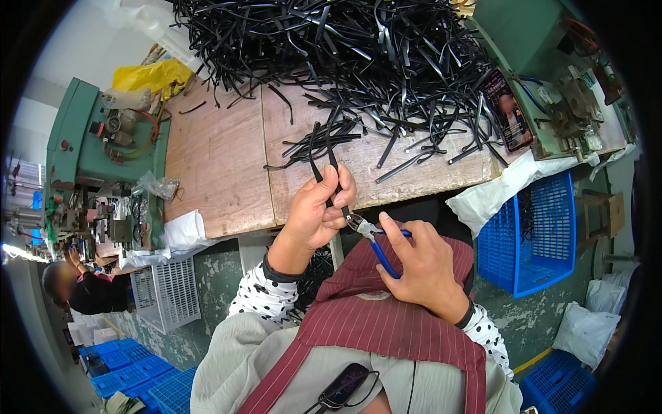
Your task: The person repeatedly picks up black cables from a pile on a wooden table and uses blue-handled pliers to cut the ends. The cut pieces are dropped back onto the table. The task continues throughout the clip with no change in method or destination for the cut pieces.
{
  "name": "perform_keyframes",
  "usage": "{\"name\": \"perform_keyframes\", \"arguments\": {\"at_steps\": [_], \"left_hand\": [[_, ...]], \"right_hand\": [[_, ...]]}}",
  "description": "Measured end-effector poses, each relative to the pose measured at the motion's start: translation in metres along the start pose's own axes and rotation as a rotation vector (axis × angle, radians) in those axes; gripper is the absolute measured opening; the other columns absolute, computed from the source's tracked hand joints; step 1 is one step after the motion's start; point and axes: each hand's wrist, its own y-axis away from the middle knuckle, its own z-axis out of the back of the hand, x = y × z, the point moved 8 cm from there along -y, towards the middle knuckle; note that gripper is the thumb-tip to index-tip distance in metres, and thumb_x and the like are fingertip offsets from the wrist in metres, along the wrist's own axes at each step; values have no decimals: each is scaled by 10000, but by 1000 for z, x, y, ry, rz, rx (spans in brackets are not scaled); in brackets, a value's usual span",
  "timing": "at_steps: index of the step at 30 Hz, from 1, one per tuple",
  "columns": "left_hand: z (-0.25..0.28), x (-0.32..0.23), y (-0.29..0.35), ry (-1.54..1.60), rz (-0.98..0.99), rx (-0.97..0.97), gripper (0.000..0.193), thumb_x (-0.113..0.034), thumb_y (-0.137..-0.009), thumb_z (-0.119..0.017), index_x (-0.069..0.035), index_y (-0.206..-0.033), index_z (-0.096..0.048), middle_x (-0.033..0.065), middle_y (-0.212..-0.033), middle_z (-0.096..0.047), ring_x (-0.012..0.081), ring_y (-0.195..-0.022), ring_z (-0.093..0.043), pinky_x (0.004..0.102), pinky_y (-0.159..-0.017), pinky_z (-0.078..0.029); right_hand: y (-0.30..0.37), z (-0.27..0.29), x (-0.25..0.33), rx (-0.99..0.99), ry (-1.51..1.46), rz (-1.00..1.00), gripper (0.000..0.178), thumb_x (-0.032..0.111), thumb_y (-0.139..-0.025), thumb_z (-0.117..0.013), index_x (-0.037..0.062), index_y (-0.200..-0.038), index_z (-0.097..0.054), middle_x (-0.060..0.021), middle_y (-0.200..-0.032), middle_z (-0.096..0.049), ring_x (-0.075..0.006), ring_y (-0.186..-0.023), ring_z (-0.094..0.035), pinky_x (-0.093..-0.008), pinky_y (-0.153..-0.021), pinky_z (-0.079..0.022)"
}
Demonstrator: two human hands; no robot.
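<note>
My left hand (314, 214) is closed around two slim black eyeglass temples (334, 157), whose curved ends point away from me over the bench edge. In my right hand (429, 268) is a pair of blue-handled pliers (383, 258). The pliers' metal jaws meet the near end of one temple just below my left fingers; whether they grip it is too small to tell. Beyond my hands, a small group of loose temples (293, 153) lies on the wooden bench (227, 162). A large heap of black temples (358, 41) covers the bench's far side.
Green machines stand left (83, 148) and right (514, 31) of the bench. A phone (508, 114) leans by the right machine. A blue crate (493, 245) sits below right, a white crate (172, 290) below left. Another person (93, 290) works at far left.
</note>
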Motion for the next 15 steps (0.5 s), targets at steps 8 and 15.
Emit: {"name": "perform_keyframes", "arguments": {"at_steps": [8, 15], "left_hand": [[4, -1, 2, 87, -194, 14, 327, -395, -1051, -396, -103, -931, -480, -14, -695, -431, 27, -482, -263, 168, -403, -219], [-8, -32, 17, -163, -561, -163, 319, -395, -1052, -383, -109, -934, -458, -4, -696, -417, 47, -481, -287, 191, -424, -279]], "right_hand": [[10, -13, -3, 92, -14, -19, 758, 159, -662, -764, 130, -1380, -523, -99, -873, -502, -263, -685, -555, -379, -576, -481], [8, -7, -7, 15, -111, -64, 774, 192, -650, -781, 137, -1379, -525, -104, -895, -514, -275, -741, -581, -370, -616, -492]]}}
